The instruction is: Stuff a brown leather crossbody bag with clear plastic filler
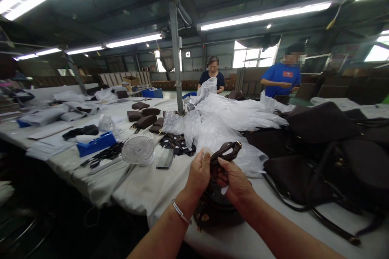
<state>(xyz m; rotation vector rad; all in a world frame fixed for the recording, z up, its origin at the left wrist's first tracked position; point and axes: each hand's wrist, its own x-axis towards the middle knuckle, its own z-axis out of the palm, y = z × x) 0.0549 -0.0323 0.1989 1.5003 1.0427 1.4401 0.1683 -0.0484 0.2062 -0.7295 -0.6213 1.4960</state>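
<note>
Both hands meet around a coiled dark brown strap (227, 151) with a small gold-coloured buckle at its upper end. My left hand (201, 172) is closed on the strap's left side, thumb uppermost. On the right side, my right hand (232, 178) pinches the strap with thumb and fingers. A small white piece shows beneath the right fingers. Below the hands a dark brown bag (219, 214) with gold fittings sits at the table's front edge, partly hidden by my hands and forearms.
Clear plastic bags (225, 123) are heaped beyond my hands. Dark bags (319, 149) with straps pile up at right. A white fan (138, 149), blue holder (96, 144) and brown pouches (146, 121) lie left. Two people (281, 79) stand across the table (133, 188), near a post (176, 56).
</note>
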